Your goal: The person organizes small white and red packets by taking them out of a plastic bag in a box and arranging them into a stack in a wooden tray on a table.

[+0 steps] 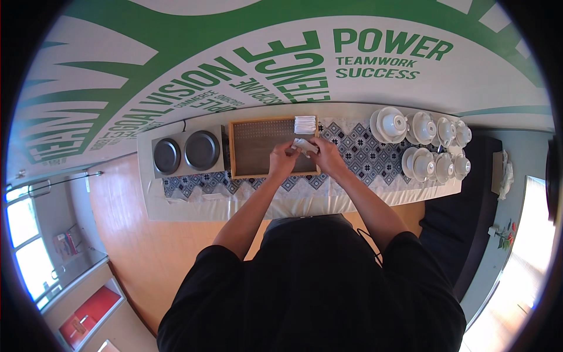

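Both hands meet over the right part of a wooden-framed tray (253, 167). Between them is a small white folded piece, like a paper napkin or cloth (304, 145). My left hand (283, 158) pinches its left end, while the fingers of my right hand (325, 155) close on its right side. Just beyond, in the tray's far right corner, lies a stack of similar white folded pieces (304, 124). The tray has a brown base, and its right part is partly hidden by my hands.
Left of the tray stands a hot plate with two dark round burners (201, 150). White cups and bowls on saucers (391, 124) stand in two rows at the right. A patterned runner (359, 152) covers the cream tablecloth (246, 209). Behind the table rises a white-and-green wall (375, 88).
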### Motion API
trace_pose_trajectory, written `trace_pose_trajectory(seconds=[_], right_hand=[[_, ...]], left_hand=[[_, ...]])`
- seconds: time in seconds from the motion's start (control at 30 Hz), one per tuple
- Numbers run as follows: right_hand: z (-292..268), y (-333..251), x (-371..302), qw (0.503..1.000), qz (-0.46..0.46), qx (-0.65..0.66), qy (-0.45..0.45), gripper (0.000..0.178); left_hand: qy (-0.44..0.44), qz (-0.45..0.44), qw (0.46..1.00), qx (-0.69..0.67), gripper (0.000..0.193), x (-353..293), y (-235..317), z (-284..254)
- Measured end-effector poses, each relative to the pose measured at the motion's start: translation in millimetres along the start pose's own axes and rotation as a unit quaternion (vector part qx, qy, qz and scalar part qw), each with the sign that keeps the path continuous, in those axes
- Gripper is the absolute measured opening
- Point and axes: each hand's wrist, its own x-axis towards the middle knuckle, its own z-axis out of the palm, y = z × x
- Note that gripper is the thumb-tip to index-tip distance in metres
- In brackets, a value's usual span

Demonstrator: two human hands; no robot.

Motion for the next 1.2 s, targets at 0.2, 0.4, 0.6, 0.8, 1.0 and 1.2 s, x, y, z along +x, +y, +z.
trace_pose_trajectory(seconds=[0.2,0.4,0.6,0.8,1.0,1.2], right_hand=[[2.4,16.9,30.8,0.989,-0.11,-0.09,0.034,0.032],[10.1,17.2,40.1,0.985,-0.089,-0.148,0.021,0.037],[14.9,10.5,31.2,0.984,-0.066,-0.135,0.095,0.032],[13.8,13.6,26.3,0.986,-0.066,-0.095,0.124,0.024],[20.0,19.8,29.1,0.973,-0.105,-0.133,0.154,0.025],[23.9,15.4,22.6,0.975,-0.053,-0.17,0.135,0.037]], left_hand=[[0.048,0.053,0.997,-0.022,0.04,18.9,8.4,18.6],[0.1,0.069,0.992,0.024,0.036,29.2,2.7,30.6],[0.082,0.071,0.994,-0.009,0.034,35.1,-0.5,33.1],[0.064,0.064,0.995,0.047,0.026,32.1,11.0,26.0],[0.127,0.098,0.987,0.03,0.025,34.0,11.4,29.4],[0.101,0.099,0.987,0.07,0.03,37.0,6.8,27.4]])
